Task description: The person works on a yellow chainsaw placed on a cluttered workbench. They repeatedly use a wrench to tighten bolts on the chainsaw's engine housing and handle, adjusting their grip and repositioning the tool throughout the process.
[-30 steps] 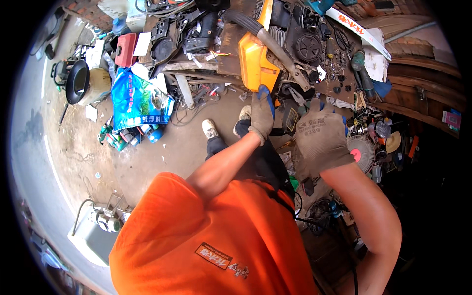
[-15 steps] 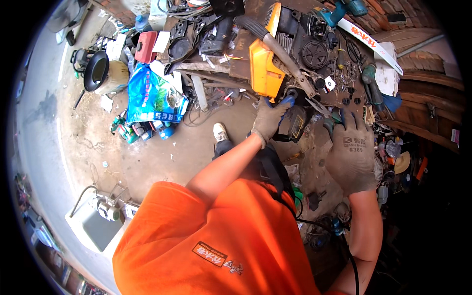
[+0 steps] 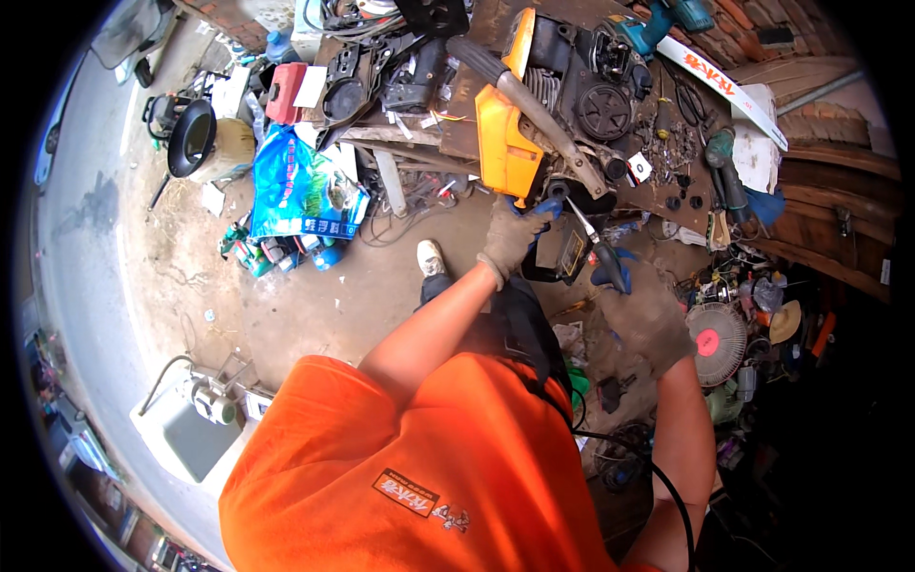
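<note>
An orange and black chainsaw [image 3: 510, 143], partly taken apart, lies at the front edge of the cluttered workbench, its cylinder fins and round starter part exposed. My left hand [image 3: 510, 238], in a grey glove with blue fingertips, is closed at the machine's near end, by a black labelled part [image 3: 564, 250]. What exactly its fingers grip is partly hidden. In my gloved right hand [image 3: 643, 315] is a pair of long-nose pliers [image 3: 607, 259], the metal nose pointing up and left towards the near end of the saw. Motion blurs this glove. A dark-gripped bar [image 3: 534, 100] crosses the saw.
Small parts and a screwdriver [image 3: 662, 119] lie right of the saw, beside a green-and-black tool [image 3: 726, 176] and a long white guide bar [image 3: 724, 86]. A blue bag [image 3: 295, 186] hangs left. A fan [image 3: 715, 343] stands low right.
My right hand has come left and nearer from the bench's right front edge, bringing the pliers along; their jaws looked spread before and now appear closed together. My left hand stays nearly in place.
</note>
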Tool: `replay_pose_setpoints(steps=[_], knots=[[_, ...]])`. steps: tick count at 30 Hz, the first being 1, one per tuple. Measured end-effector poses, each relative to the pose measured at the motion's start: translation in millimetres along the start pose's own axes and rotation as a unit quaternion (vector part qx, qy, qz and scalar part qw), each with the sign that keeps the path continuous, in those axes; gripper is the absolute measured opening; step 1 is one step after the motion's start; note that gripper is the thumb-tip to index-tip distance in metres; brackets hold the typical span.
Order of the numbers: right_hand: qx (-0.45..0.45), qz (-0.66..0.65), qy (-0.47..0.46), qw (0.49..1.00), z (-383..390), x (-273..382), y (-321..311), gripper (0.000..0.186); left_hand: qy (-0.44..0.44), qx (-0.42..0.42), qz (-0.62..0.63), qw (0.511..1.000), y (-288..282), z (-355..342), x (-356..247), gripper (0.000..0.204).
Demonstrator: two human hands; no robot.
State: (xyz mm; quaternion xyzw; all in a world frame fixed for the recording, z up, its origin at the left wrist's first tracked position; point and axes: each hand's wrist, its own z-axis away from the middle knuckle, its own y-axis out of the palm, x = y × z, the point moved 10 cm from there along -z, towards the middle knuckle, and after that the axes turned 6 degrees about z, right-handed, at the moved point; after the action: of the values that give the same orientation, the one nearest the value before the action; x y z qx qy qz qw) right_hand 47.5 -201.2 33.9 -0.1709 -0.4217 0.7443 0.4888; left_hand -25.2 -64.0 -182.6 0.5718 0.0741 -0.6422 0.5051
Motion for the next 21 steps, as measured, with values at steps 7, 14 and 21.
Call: replay_pose_setpoints(steps=[7,14,21], knots=[[-0.019,0.015,-0.042,0.999,-10,15,-5,0.024,-0.069,0.035,-0.005,0.997,14,2,-14,0.048],[0.045,-0.119,0.084,0.988,-19,35,-2,0.016,0.015,-0.052,-0.146,0.988,7,8,-47,0.062],[0.071,-0.117,0.159,0.978,-16,52,-5,0.015,-0.06,-0.018,-0.137,0.989,8,10,-28,0.068]])
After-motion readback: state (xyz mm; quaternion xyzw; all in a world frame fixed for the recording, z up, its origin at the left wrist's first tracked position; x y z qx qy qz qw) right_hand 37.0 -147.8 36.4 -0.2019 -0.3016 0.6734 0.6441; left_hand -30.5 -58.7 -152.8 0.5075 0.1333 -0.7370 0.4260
